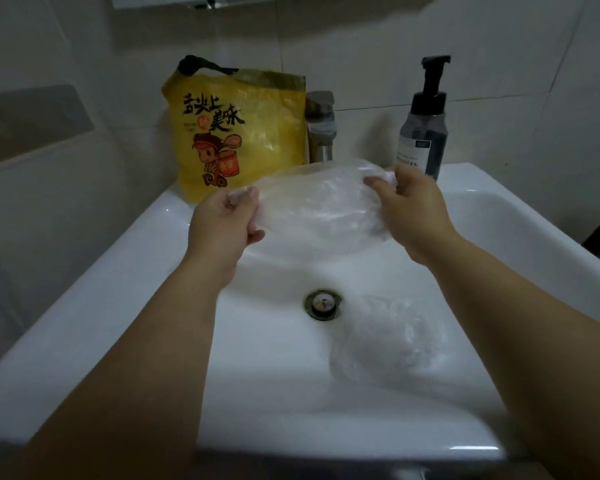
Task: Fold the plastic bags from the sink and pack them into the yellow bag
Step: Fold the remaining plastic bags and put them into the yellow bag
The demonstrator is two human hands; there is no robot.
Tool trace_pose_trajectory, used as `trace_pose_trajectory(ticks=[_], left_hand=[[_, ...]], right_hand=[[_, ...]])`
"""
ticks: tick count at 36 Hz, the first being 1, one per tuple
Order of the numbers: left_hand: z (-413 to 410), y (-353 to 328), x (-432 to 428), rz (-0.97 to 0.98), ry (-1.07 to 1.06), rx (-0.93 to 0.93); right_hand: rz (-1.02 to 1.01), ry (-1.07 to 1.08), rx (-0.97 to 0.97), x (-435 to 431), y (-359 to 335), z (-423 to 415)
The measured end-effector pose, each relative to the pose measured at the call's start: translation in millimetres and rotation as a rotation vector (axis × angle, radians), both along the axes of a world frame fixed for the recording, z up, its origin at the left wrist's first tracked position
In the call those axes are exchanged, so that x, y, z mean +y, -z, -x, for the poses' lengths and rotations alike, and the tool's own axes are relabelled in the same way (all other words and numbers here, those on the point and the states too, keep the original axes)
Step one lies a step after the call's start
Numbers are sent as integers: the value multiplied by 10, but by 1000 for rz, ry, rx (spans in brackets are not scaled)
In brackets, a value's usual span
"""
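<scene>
Stretching between both hands above the white sink (118,271), a clear plastic bag (312,209) hangs in the air beyond the drain (323,304), crumpled and see-through. The left hand (222,223) grips the bag's left end, its fingers (245,195) curled over bunched film and the thumb tucked underneath. This hand sits beyond the drain and to its left. The right hand (413,216) pinches the bag's right end, its fingers (374,183) bent round a small white twist of plastic, beyond the drain and to its right. Both forearms reach in from the near edge, one on either side of the drain.

A second plastic bag (385,337) lies in the basin just nearer than the drain and to its right. It is loose and wrinkled, and neither hand touches it.

The yellow bag (236,133) stands upright on the sink's back ledge, well beyond the drain and to its left, against the tiled wall (361,46). It carries black lettering and a cartoon figure, and a dark handle shows at its top. What it holds cannot be told from here.

Straight beyond the drain, a metal faucet (321,126) rises just beside the yellow bag's right edge, its lower part behind the held bag. A dark pump bottle (425,123) with a black head stands beyond the drain and to its right, its base hidden by the right hand.
</scene>
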State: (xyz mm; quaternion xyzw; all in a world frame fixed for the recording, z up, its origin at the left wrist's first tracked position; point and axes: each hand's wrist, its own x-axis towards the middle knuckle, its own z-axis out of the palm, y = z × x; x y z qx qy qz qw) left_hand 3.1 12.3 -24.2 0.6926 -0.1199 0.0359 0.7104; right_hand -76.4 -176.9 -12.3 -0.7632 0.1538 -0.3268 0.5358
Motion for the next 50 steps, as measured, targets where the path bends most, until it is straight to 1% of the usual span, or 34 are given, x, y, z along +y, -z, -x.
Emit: trace_pose_trajectory(ticks=[2,4,7,9,11,12,14,16,17,18,20,23,25,27,29,31,33,34,36,38,41,43,45,46,48,50], left_hand=[[-18,12,20,-37,-29,-1],[-26,34,27,-137,-74,-7],[-42,41,43,-291,-224,-32],[-15,-13,62,-249,-264,-81],[31,-73,70,-152,-184,-150],[60,-90,73,-159,-118,-173],[123,-81,64,-311,48,-149],[176,-42,51,-531,206,-76],[189,-22,41,-592,271,-50],[193,-7,36,-606,315,-24],[199,4,36,-566,354,31],[184,-5,36,-489,408,76],[191,-18,15,-409,448,110],[194,-23,-19,-313,444,148],[182,-27,-36,-236,408,170],[178,-31,-47,-193,397,184],[195,-32,-63,-199,403,172],[214,-32,-75,-209,404,161],[252,-33,-99,-224,417,158],[280,-39,-116,-209,454,196],[283,-63,-107,-144,516,265],[282,-77,-104,-120,530,279],[295,-93,-115,-90,530,263],[296,-99,-127,-57,525,252],[276,-99,-140,26,510,239],[262,-92,-138,32,523,242]], right_hand=[[16,-2,-45,-35,-8,14],[29,-19,-63,-61,-16,34],[46,-52,-70,-71,-4,50],[50,-94,-56,-68,7,55],[56,-133,-22,-42,8,67],[51,-155,-11,-23,3,74],[13,-196,-2,-1,-9,81],[-62,-227,-4,4,-31,94],[-99,-235,0,-6,-38,93],[-145,-246,6,-20,-49,101],[-300,-290,9,-28,-87,129],[-655,-445,-17,-31,-162,152],[-850,-522,1,-8,-186,162],[-936,-533,63,41,-148,132],[-907,-515,144,98,-72,100],[-808,-536,189,163,-23,83],[-747,-592,201,250,-25,84],[-717,-580,197,289,-10,73],[-668,-467,159,336,26,31],[-663,-370,65,323,37,4],[-690,-420,-83,243,-11,2],[-749,-482,-156,222,-72,17],[-787,-531,-179,232,-92,30],[-791,-548,-130,224,-70,28],[-818,-592,59,212,-32,30],[-781,-716,255,253,30,44]])
